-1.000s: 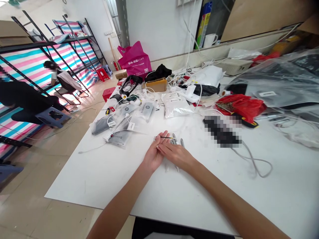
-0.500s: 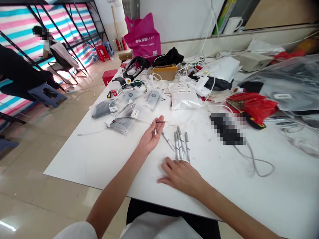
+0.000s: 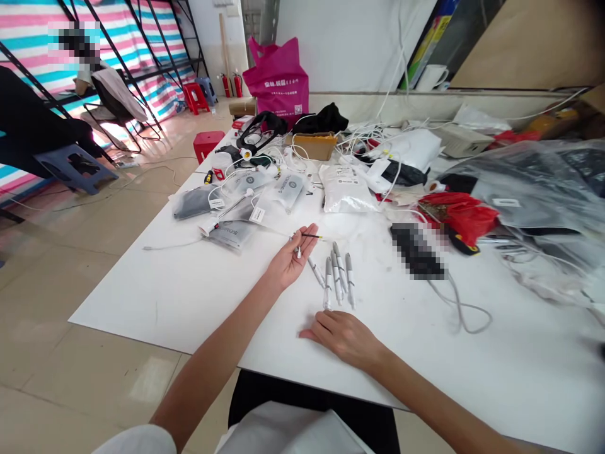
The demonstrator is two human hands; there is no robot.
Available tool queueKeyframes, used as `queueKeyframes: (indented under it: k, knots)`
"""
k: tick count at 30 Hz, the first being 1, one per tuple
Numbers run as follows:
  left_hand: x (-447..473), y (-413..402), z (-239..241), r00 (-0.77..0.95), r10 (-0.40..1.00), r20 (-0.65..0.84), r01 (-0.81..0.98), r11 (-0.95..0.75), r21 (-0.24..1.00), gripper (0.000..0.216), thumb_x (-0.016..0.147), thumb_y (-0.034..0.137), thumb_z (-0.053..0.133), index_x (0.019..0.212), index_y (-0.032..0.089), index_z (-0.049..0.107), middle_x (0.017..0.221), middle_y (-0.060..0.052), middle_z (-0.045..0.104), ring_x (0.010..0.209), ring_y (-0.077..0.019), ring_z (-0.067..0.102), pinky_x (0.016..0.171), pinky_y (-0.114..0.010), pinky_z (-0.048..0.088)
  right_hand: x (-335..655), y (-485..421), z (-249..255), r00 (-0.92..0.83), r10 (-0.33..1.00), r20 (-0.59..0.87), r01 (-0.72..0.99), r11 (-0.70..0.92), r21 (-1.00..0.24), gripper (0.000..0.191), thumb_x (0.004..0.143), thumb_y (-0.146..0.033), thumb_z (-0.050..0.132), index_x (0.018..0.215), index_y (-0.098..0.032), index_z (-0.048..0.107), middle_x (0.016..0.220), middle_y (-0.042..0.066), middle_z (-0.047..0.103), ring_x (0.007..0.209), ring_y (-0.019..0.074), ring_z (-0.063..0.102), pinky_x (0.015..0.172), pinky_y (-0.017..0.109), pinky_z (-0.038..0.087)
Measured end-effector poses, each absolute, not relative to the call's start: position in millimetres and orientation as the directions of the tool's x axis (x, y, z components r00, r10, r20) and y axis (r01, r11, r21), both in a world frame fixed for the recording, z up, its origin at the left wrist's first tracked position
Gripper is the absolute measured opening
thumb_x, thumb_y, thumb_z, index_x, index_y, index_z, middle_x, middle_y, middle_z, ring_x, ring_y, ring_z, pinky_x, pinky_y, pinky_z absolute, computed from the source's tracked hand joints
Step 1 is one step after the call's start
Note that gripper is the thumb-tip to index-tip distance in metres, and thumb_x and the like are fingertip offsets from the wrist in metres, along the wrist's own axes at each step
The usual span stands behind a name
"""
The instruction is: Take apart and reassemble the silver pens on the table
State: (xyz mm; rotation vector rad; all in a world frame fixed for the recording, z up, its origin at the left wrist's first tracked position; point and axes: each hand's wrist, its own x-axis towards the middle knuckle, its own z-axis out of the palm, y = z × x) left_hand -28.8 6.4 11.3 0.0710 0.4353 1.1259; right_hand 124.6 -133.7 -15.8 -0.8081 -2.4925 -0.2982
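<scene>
My left hand (image 3: 290, 260) is palm up above the table, fingers partly curled. A thin dark pen refill (image 3: 311, 236) with a yellowish tip lies across its fingers, and a small white piece (image 3: 299, 252) shows by the thumb. Several grey-and-white pens (image 3: 337, 274) lie side by side on the table, with another pen (image 3: 316, 272) slanting close to my left wrist. My right hand (image 3: 344, 337) rests on the table just below the pens, its thumb out to the left and its fingers curled under. The nearest pen end almost meets its knuckles; what those fingers hold, if anything, is hidden.
Grey plastic pouches (image 3: 231, 234) and a lamp-like cable piece (image 3: 209, 227) lie left of centre. A white packet (image 3: 347, 189), tangled cables and a magenta bag (image 3: 281, 75) stand farther back. Red plastic (image 3: 458, 217) and clear sheeting are at right. A person sits in the far left background.
The view has shifted slightly. My right hand's fingers have curled in from a looser spread, and the pens lie a little farther apart. My left hand keeps the refill.
</scene>
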Motion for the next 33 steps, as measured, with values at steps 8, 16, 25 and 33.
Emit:
queueKeyframes:
  k: [8, 16, 25, 33]
  knots:
    - [-27.4, 5.0, 15.8, 0.349, 0.881, -0.319, -0.849, 0.442, 0.29, 0.014, 0.101, 0.009, 0.055, 0.11, 0.008, 0.066, 0.141, -0.018, 0.066, 0.134, -0.0221, 0.062, 0.113, -0.033, 0.052, 125.7, -131.3, -10.2, -0.605, 0.599, 0.525, 0.642, 0.757, -0.124, 0.051, 0.106, -0.048, 0.053, 0.064, -0.019, 0.055, 0.058, -0.001, 0.055, 0.05, 0.0109, 0.047, 0.052, 0.031, 0.028]
    - [-28.3, 6.8, 13.0, 0.317, 0.892, -0.323, -0.847, 0.42, 0.325, 0.013, 0.101, 0.009, 0.056, 0.109, 0.009, 0.066, 0.137, -0.017, 0.069, 0.131, -0.0209, 0.065, 0.112, -0.033, 0.053, 152.4, -79.8, 24.8, 0.114, 0.992, -0.054, -0.314, -0.015, -0.949, 0.068, 0.091, -0.088, 0.032, 0.065, -0.026, 0.024, 0.056, -0.009, 0.02, 0.046, 0.0097, 0.018, 0.041, 0.025, 0.028]
    - [-29.2, 9.1, 13.0, 0.264, 0.895, -0.359, -0.827, 0.402, 0.394, 0.011, 0.101, 0.013, 0.057, 0.107, 0.011, 0.067, 0.139, -0.015, 0.068, 0.132, -0.0197, 0.064, 0.113, -0.031, 0.053, 170.8, -36.6, 19.9, -0.103, 0.973, -0.209, -0.495, -0.232, -0.837, 0.034, 0.092, -0.045, 0.067, 0.08, -0.024, 0.043, 0.068, -0.008, 0.022, 0.055, 0.0104, 0.015, 0.042, 0.019, 0.023]
    - [-17.9, -2.1, 17.0, 0.291, 0.874, -0.389, -0.787, 0.45, 0.422, 0.012, 0.101, 0.016, 0.059, 0.108, 0.012, 0.068, 0.143, -0.015, 0.066, 0.135, -0.0208, 0.062, 0.116, -0.032, 0.051, 163.3, -56.7, 12.0, 0.047, 0.993, -0.11, -0.113, -0.104, -0.988, 0.044, 0.096, -0.061, 0.06, 0.077, -0.023, 0.05, 0.061, -0.009, 0.024, 0.049, 0.0088, 0.02, 0.041, 0.023, 0.021]
